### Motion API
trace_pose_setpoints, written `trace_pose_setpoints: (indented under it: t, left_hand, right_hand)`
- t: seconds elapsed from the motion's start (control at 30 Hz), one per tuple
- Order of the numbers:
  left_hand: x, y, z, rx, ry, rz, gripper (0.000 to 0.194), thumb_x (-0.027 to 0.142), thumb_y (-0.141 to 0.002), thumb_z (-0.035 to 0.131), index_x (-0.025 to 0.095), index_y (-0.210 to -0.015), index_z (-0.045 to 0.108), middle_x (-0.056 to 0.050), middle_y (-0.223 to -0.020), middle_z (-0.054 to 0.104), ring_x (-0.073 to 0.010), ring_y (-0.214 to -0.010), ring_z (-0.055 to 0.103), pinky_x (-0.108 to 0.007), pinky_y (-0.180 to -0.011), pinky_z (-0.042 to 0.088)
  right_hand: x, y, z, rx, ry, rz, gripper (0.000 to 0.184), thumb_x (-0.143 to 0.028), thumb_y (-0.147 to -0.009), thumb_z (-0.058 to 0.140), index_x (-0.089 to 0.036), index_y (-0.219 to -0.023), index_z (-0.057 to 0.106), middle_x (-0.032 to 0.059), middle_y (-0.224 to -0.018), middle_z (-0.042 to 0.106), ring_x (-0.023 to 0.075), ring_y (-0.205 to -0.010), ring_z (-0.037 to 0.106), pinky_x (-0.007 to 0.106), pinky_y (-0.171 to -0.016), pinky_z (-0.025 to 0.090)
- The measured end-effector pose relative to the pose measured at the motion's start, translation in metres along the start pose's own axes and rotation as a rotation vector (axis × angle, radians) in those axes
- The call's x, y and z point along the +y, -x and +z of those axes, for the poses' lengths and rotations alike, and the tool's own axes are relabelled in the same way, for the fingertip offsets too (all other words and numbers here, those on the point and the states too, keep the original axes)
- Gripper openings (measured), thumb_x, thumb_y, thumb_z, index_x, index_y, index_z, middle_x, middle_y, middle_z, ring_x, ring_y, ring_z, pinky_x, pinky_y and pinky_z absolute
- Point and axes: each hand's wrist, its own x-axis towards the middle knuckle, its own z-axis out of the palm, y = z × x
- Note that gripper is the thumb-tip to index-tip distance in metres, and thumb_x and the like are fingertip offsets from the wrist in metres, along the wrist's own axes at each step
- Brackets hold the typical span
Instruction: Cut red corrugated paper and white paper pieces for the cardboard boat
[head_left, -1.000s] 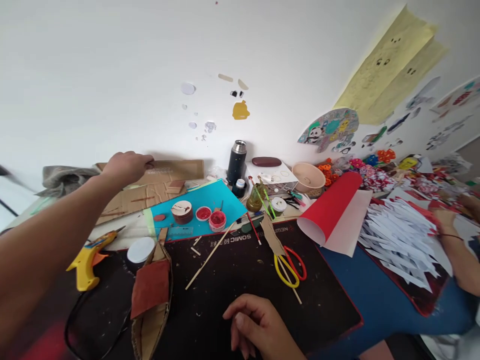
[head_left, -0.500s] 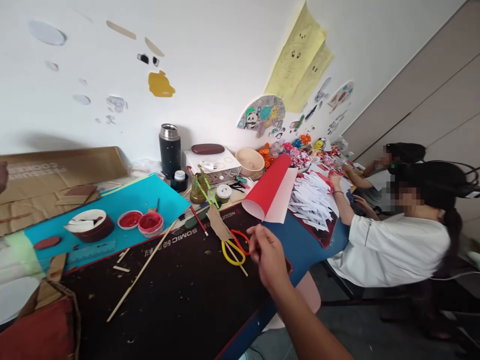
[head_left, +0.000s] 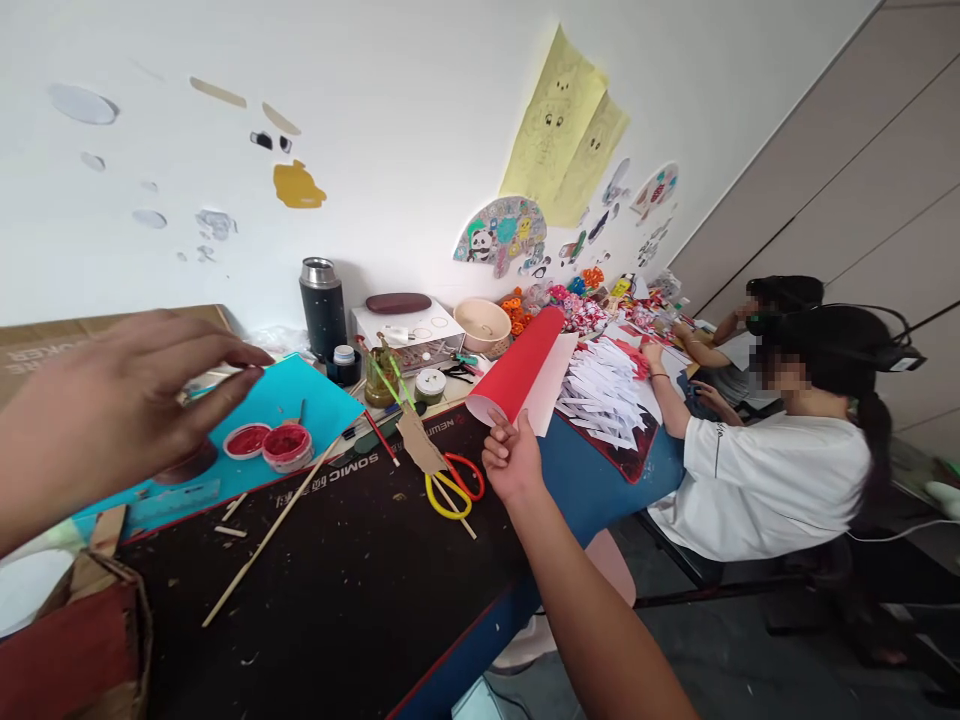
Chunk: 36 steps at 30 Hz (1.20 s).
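My right hand (head_left: 512, 455) pinches the near edge of a curled sheet of red paper (head_left: 517, 370), whose underside is white. The hand's other fingers are curled in. My left hand (head_left: 161, 385) hovers at the left, over the blue sheet (head_left: 330, 405), holding nothing, with a gap between thumb and fingers. Behind it a brown paint bowl (head_left: 184, 464) is mostly hidden. Close by my right hand, yellow-and-red-handled scissors (head_left: 448, 508) lie on the black mat (head_left: 337, 590), their blades under a scrap of cardboard (head_left: 421, 440).
Red paint tubs (head_left: 288, 446), a thin wooden stick (head_left: 262, 540), a brush jar (head_left: 379, 382) and a black thermos (head_left: 322, 310) stand or lie around the mat. White paper strips (head_left: 604, 390) are heaped at right. Two people sit beyond; the nearer wears a white shirt (head_left: 765, 480).
My right hand has moved up and slightly left onto the red paper's edge and taken hold of it. My left hand has come in from the left edge. The view has shifted slightly.
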Motion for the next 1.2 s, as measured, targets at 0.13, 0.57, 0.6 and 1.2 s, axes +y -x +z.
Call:
trace_pose_setpoints:
  t: [0.13,0.57,0.6,1.2]
  left_hand:
    - [0.046,-0.011,-0.003,0.019,0.109,0.169,0.033,0.051,-0.106,0.052,0.030,-0.096,0.075,-0.003,-0.092,0.077,-0.0268,-0.086,0.071,-0.042,-0.080,0.056]
    - [0.140,-0.063,0.078,-0.393,0.175,0.254,0.043,0.026,-0.105,0.047,0.018,-0.142,0.068,-0.016,-0.132,0.078,-0.0358,-0.128,0.070,-0.050,-0.111,0.056]
    - [0.144,-0.073,0.090,-0.400,0.155,0.239,0.053,0.022,-0.102,0.050,0.015,-0.153,0.060,-0.019,-0.145,0.073,-0.0370,-0.138,0.066,-0.051,-0.117,0.052]
    - [0.157,-0.128,0.153,-0.258,0.229,-0.168,0.058,0.024,-0.112,0.031,0.007,-0.163,0.051,-0.023,-0.128,0.081,-0.0363,-0.117,0.079,-0.044,-0.101,0.058]
  right_hand:
    - [-0.003,-0.025,0.002,0.109,-0.064,-0.075,0.051,-0.058,-0.115,0.042,-0.020,-0.094,0.068,-0.0094,-0.053,0.041,0.0075,-0.036,0.028,0.020,-0.037,0.022]
    - [0.004,-0.034,0.033,0.215,-0.108,-0.273,0.029,-0.043,-0.107,0.056,-0.019,-0.102,0.070,-0.0123,-0.052,0.043,0.0072,-0.037,0.028,0.024,-0.040,0.021]
    - [0.004,-0.031,0.038,0.202,-0.100,-0.297,0.031,-0.046,-0.106,0.058,-0.019,-0.104,0.071,-0.0120,-0.052,0.043,0.0076,-0.038,0.028,0.024,-0.040,0.021]
    - [0.050,0.062,0.027,-0.352,0.251,-0.289,0.056,-0.070,-0.092,0.077,-0.016,-0.108,0.081,-0.0068,-0.056,0.054,0.0081,-0.043,0.037,0.023,-0.043,0.024]
